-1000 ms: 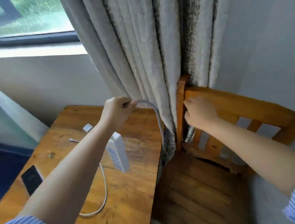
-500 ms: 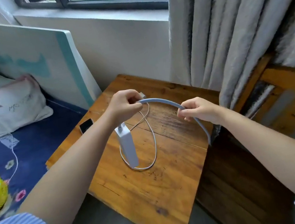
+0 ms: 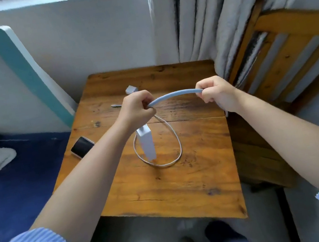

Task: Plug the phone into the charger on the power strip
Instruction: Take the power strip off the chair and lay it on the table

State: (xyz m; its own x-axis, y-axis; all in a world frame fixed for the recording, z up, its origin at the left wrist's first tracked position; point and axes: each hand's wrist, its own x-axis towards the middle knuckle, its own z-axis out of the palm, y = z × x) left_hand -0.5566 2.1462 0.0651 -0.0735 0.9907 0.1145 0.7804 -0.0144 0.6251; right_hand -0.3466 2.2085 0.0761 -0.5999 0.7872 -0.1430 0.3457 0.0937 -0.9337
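Phone: flat black rectangular phone (image 3: 82,146) lies face up at the left edge of the worn wooden table (image 3: 196,180), nobody touching it, well apart from the charger.
Charger: small white cube charger (image 3: 131,89) sits at the back of the table, just behind the left hand.
Thin cable: thin white charging cable (image 3: 175,139) loops on the wood around the power strip's lower end; its plug tip (image 3: 116,105) lies near the far left.
Power strip: white oblong plastic power strip (image 3: 146,143) hangs end-down from its cord, low end at or just above the table, can't tell which.
Thick cord: pale blue-grey cord (image 3: 175,94) arches between both fists.
Left hand: left hand (image 3: 136,108) curled tight, pinching the cord right above the strip.
Right hand: right hand (image 3: 218,92) closed in a fist around the cord's other end.
Around: wooden slatted chair (image 3: 280,41) to the right, grey curtain (image 3: 210,11) behind, blue bedding (image 3: 16,178) to the left.
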